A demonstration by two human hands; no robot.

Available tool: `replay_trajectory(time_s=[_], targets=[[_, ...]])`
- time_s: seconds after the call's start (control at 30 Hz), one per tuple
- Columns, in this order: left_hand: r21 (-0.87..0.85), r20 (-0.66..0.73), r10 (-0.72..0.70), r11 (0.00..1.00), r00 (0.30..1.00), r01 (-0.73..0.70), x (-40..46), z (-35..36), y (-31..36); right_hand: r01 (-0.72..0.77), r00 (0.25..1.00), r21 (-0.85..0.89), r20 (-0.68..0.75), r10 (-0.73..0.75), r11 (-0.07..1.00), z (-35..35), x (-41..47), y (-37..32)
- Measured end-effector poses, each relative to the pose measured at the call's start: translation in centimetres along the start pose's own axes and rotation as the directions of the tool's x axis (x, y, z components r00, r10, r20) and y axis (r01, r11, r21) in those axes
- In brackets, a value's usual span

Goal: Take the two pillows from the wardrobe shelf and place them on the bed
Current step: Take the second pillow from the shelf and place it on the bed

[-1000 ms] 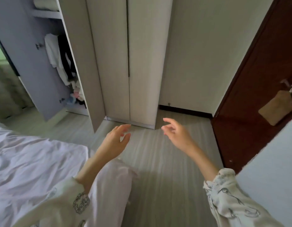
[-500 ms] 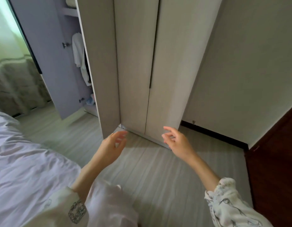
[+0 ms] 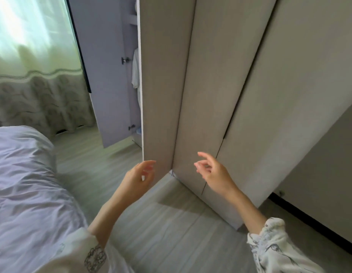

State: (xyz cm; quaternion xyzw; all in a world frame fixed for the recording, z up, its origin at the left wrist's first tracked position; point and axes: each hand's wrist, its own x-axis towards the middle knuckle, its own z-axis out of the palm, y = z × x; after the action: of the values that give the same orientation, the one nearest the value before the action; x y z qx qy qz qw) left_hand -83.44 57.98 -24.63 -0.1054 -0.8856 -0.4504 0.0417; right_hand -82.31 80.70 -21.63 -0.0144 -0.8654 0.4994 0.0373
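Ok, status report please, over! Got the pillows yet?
Left hand open, empty. Right hand open, empty. Pillows not in view. Open wardrobe door blocks the shelf.

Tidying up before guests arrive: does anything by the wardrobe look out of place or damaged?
Nothing looks damaged or spilled. The only things out of order are the wardrobe doors: the beige door and the lilac door both stand open, showing white clothing hanging inside. The bed sheet is rumpled.
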Motion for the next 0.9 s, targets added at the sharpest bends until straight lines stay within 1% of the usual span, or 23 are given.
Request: replay_trajectory(time_s=[0.17, 0.27, 0.37, 0.47, 0.6, 0.67, 0.8, 0.9], targets=[[0.039, -0.087, -0.061, 0.997, 0.994, 0.064, 6.7, -2.1, -2.2, 0.069, 0.989, 0.008, 0.133, -0.070, 0.998, 2.5, 10.2, -1.0], [0.049, -0.183, -0.096, 0.993, 0.978, 0.106, 10.8, -3.7, -3.7, 0.134, 0.968, 0.017, 0.211, -0.135, 0.991, 4.7, 16.1, -2.3], [0.021, -0.321, -0.162, 0.984, 0.933, 0.178, 14.2, -5.4, -5.6, 0.205, 0.931, 0.032, 0.302, -0.205, 0.978, 6.9, 21.7, -3.6], [-0.042, -0.425, -0.256, 0.964, 0.868, 0.263, 17.3, -6.7, -6.9, 0.224, 0.894, 0.085, 0.379, -0.240, 0.971, 8.6, 26.8, -4.9], [-0.023, -0.480, -0.275, 0.953, 0.833, 0.301, 20.4, -8.7, -8.1, 0.248, 0.851, 0.153, 0.438, -0.290, 0.957, 11.8, 33.1, -7.3], [-0.014, -0.490, -0.286, 0.947, 0.824, 0.320, 21.1, -9.7, -8.3, 0.264, 0.826, 0.166, 0.470, -0.311, 0.950, 13.6, 34.7, -8.4], [-0.030, -0.550, -0.330, 0.926, 0.767, 0.377, 23.1, -13.4, -10.8, 0.281, 0.748, 0.202, 0.567, -0.346, 0.938, 19.4, 38.6, -11.0], [-0.008, -0.561, -0.320, 0.924, 0.763, 0.382, 25.5, -17.0, -13.7, 0.287, 0.717, 0.222, 0.595, -0.363, 0.932, 23.5, 41.6, -12.9]])
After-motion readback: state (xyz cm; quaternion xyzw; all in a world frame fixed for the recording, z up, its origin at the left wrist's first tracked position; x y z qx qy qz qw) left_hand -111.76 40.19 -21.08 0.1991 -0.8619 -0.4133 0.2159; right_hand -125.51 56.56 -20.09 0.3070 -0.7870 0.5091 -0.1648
